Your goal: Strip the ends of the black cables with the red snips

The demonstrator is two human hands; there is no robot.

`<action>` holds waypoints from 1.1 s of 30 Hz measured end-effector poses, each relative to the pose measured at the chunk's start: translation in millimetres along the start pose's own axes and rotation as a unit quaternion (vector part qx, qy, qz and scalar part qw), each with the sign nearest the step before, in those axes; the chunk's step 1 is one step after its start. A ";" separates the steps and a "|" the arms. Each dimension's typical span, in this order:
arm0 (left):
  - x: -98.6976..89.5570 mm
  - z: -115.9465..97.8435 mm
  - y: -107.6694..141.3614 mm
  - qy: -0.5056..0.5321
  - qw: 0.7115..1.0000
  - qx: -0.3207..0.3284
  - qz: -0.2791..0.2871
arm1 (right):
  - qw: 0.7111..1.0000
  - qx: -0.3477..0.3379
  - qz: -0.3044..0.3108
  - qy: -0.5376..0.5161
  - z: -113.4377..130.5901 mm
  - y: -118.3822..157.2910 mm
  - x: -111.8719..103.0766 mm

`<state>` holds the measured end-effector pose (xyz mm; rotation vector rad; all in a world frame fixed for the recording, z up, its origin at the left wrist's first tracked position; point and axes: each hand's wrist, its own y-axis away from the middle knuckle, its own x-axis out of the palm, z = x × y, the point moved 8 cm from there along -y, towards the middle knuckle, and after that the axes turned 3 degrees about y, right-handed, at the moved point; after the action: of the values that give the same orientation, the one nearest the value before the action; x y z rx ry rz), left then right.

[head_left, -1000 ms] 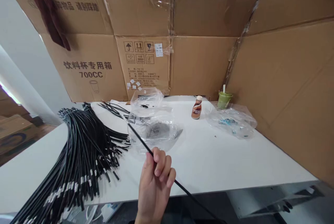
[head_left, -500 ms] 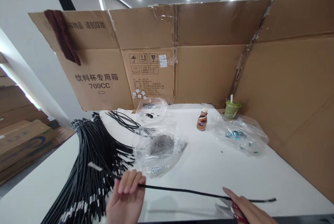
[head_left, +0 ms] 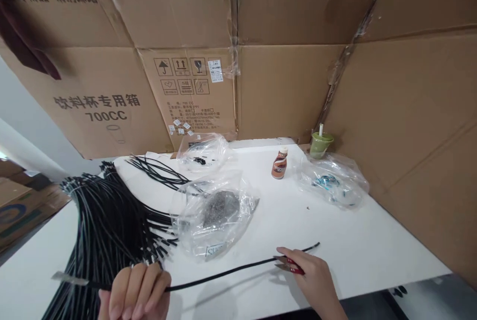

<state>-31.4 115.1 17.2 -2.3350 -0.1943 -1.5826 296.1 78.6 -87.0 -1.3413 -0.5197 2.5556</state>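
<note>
My left hand (head_left: pixel 139 292), closed around a black cable (head_left: pixel 223 273), is at the lower left, over the edge of a large bundle of black cables (head_left: pixel 108 225). A whitish piece (head_left: pixel 70 278) is at the held cable's left end. My right hand (head_left: pixel 307 270) holds a red-handled tool (head_left: pixel 292 266), its metal tips beside the cable near the right end. The cable's tip sticks out past my right fingers. Behind the cable lies a clear plastic bag (head_left: pixel 219 215) with small grey contents.
Farther back are a second clear bag (head_left: pixel 204 153) with black bits and loose black cables (head_left: pixel 160 173). A brown bottle (head_left: pixel 279 163), a green cup (head_left: pixel 320 144) and a bag with blue items (head_left: pixel 333 181) stand or lie at right. Cardboard walls (head_left: pixel 290 91) enclose the table (head_left: pixel 372 240).
The view has tilted down and shifted. My left hand has moved left and turned knuckles up; my right hand has moved up and left, now showing the red tool against the cable.
</note>
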 end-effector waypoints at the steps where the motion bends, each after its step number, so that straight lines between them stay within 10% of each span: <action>1: 5.4 4.0 -0.8 0.016 0.998 -0.018 0.051 | 0.999 0.017 0.036 0.006 -3.1 -2.4 3.5; 5: 22.9 32.5 10.6 -0.071 0.965 -0.154 0.198 | 0.977 0.097 0.173 0.076 -11.6 -11.7 9.1; 12: -20.2 69.5 32.6 -0.477 0.803 -0.347 0.087 | 0.932 0.213 0.288 0.058 -14.0 -11.8 14.3; 18: -28.8 63.8 32.4 -0.587 0.785 -0.195 -0.002 | 0.952 0.222 0.202 -0.050 -6.3 -19.9 12.9; 25: -25.7 60.1 30.7 -0.675 0.734 -0.074 -0.012 | 0.938 0.049 -0.047 -0.341 101.6 -66.0 13.3; 33: -12.4 55.7 29.7 -0.717 0.692 0.049 0.067 | 0.944 -0.134 -0.108 -0.282 170.0 -96.6 7.4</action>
<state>21.4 106.2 -18.5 -2.7718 -0.3825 0.6272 153.7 133.8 35.2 -0.5373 -1.0784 2.7229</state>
